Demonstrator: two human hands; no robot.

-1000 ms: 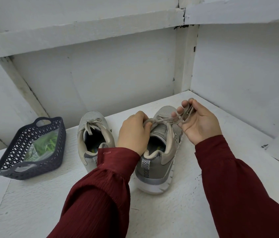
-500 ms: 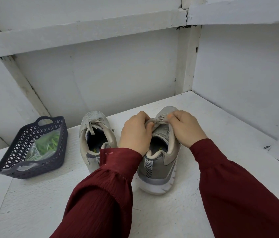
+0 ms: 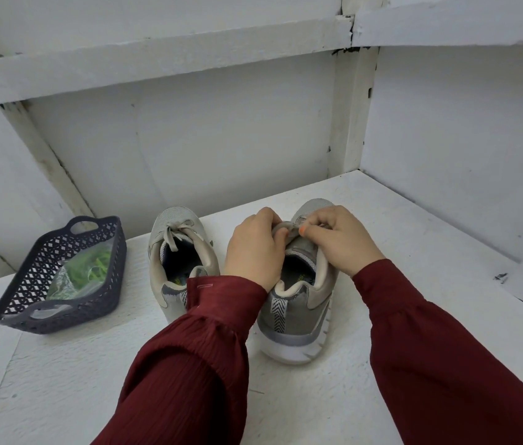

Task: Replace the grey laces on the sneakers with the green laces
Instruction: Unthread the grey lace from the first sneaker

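Two grey sneakers stand side by side on the white shelf, heels towards me. The left sneaker [image 3: 179, 261] still has its grey lace [image 3: 173, 234] tied in a bow. Over the right sneaker [image 3: 298, 303] both hands work at the tongue. My left hand [image 3: 255, 248] grips the tongue and lace from the left. My right hand [image 3: 340, 240] pinches the grey lace [image 3: 291, 232] at the top eyelets. The hands hide most of that lace. Green laces [image 3: 88, 268] lie in a clear bag inside the basket.
A dark blue perforated basket [image 3: 25, 297] sits at the left of the white shelf [image 3: 414, 252]. White walls close in at the back and right, and a beam runs overhead. Dark red sleeves cover both forearms.
My right hand had pulled a lace loop out to the right; it has come back onto the sneaker's tongue and now pinches the lace there. My left hand has stayed put.
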